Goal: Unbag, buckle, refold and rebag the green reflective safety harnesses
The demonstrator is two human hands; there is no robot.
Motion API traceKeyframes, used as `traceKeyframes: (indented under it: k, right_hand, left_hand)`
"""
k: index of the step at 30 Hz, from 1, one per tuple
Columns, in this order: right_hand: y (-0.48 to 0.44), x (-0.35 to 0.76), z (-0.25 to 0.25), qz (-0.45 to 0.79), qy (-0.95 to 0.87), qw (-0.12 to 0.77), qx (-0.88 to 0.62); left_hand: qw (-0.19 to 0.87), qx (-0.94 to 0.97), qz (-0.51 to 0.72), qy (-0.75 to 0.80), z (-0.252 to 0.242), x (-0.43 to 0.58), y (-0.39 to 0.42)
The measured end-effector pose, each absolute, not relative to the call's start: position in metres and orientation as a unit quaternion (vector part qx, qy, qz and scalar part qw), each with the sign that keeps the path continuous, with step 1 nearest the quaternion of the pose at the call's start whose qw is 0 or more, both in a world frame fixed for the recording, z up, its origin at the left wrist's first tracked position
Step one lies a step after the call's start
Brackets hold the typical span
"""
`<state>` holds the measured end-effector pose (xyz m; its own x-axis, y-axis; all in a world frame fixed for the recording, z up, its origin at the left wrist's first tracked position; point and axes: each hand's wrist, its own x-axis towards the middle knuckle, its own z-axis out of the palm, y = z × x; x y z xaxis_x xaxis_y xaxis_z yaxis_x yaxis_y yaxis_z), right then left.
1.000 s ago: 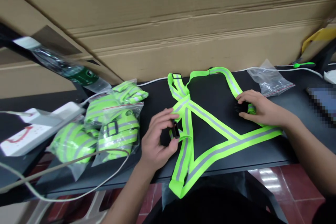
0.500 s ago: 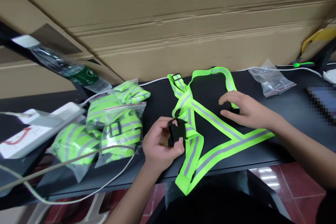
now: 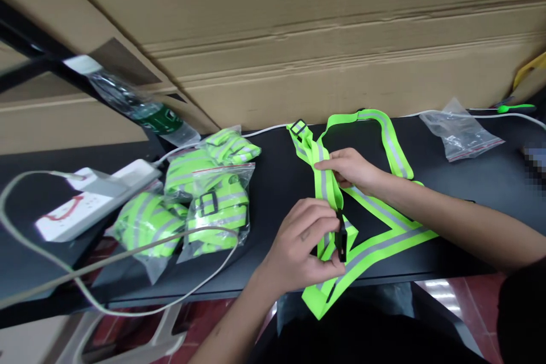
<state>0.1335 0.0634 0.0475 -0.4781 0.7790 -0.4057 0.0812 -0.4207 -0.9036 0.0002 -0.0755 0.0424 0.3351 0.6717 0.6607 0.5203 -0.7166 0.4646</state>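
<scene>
A neon green reflective harness [image 3: 375, 245] with grey stripes lies spread on the dark table. Its black plastic buckle [image 3: 342, 239] is pinched between the thumb and fingers of my left hand [image 3: 305, 239], low over the front part of the straps. Farther back, my right hand [image 3: 352, 169] is closed on a green strap [image 3: 322, 173], thumb and index finger at its edge. A black slider [image 3: 298, 128] sits on the strap at the back left. The loop at the back right [image 3: 394, 153] rests on the table. My right forearm hides part of the harness.
Several bagged green harnesses [image 3: 219, 210] lie to the left, beside a white power strip [image 3: 98, 199] with looping cables. A plastic bottle [image 3: 157, 116] leans behind them. Cardboard [image 3: 319, 28] stands along the back. A clear zip bag [image 3: 460, 131] lies at the back right.
My right hand has moved left from the right-hand loop and taken hold of a strap. My left hand has shifted right and turned, still holding the buckle. The view has swung slightly left.
</scene>
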Motion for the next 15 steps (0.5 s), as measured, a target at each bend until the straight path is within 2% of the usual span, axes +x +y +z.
traceKeyframes:
  k: [3,15]
  right_hand:
    - [0.075,0.126,0.043,0.735,-0.413,0.289,-0.453]
    - [0.141,0.09,0.038,0.8,-0.349,0.287,-0.395]
  left_hand:
    - [0.103,0.83,0.416,0.357,0.043,-0.001,-0.076]
    - [0.159,0.867,0.378,0.281,0.042,0.008,-0.077]
